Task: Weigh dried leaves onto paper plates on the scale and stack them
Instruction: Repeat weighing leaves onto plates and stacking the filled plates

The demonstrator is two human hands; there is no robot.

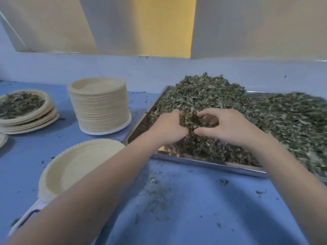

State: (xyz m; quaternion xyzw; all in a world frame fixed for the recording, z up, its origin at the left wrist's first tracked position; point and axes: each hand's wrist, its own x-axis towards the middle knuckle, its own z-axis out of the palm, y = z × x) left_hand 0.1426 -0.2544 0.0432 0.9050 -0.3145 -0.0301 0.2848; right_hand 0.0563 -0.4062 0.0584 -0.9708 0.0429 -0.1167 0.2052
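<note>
Both hands are in a big pile of dried leaves that fills a shiny metal tray on the blue surface. The left hand has its fingers curled into the leaves and holds a clump of them. The right hand is just beside it, with its thumb and fingers curled round the same clump from the other side. The two hands almost touch, and the dark bunch of leaves sits between them, near the front left part of the tray.

An empty paper plate sits to the left of the tray, under the left arm. It rests on a white scale, of which only a corner shows.

Farther back stands a tall stack of empty plates. To the left of that is a short stack of filled plates, and the top one has leaves in it. Small bits of leaf are scattered over the surface in front of the tray.
</note>
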